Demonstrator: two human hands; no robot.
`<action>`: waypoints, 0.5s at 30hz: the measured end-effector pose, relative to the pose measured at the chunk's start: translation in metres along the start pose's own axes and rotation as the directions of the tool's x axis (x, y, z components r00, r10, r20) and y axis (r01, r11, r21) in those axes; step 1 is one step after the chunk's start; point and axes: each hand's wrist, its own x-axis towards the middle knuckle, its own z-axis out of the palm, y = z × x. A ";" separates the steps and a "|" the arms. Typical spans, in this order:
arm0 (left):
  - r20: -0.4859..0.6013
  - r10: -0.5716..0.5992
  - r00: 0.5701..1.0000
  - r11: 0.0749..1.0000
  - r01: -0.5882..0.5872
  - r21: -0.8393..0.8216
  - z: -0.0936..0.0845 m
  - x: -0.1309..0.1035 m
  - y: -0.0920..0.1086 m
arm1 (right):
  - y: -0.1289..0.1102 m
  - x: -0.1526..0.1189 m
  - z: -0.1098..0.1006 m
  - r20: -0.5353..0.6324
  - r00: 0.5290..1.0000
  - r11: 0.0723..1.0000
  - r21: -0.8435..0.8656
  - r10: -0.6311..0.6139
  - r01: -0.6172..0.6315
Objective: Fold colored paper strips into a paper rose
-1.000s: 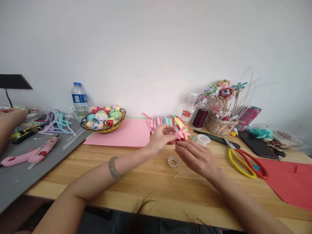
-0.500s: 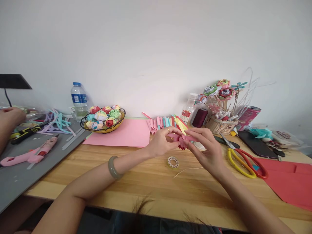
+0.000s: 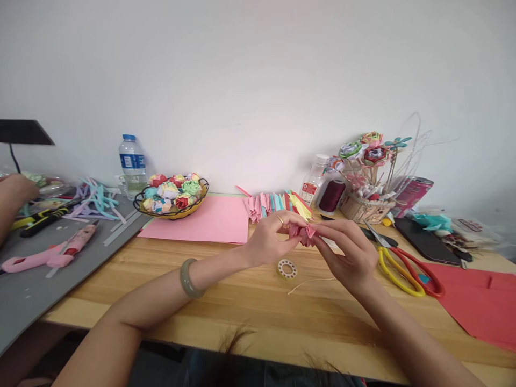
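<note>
Between both hands, above the wooden table, is a pink folded paper piece (image 3: 303,234) with pleated points. My left hand (image 3: 271,239) pinches its left side between thumb and fingers. On the other side, the thumb and fingertips of my right hand (image 3: 347,247) press on its edge. Part of the paper is hidden by the fingers. Just behind lies a row of folded paper pieces (image 3: 266,204) in pink, blue, red and yellow. Below the hands sit a roll of tape (image 3: 287,268) and a thin string (image 3: 310,280).
Scissors (image 3: 403,269) and red paper (image 3: 479,301) lie at right, near a dark phone (image 3: 427,239) and a basket of paper flowers (image 3: 368,209). At left are a flower-filled bowl (image 3: 181,214), a bottle (image 3: 132,166), a pink glue gun (image 3: 56,255) and another person's hand (image 3: 18,191).
My right fingertips have come closer together on the pink paper, which now looks more bunched. My left hand keeps its pinch. The other person's hand has shifted slightly left.
</note>
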 end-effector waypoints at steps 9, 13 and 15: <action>0.007 0.207 0.978 0.977 -0.207 0.052 -0.002 0.003 -0.003 | 0.002 -0.001 0.000 0.004 0.999 0.999 -0.013 -0.048 0.048; 0.036 0.190 0.981 0.981 -0.191 0.034 -0.004 0.004 -0.001 | 0.001 -0.002 0.001 0.013 0.999 0.999 0.005 -0.040 0.040; 0.086 0.116 0.990 0.993 -0.118 0.014 -0.006 0.004 0.002 | 0.000 -0.001 0.001 0.037 0.999 0.999 0.035 -0.017 0.015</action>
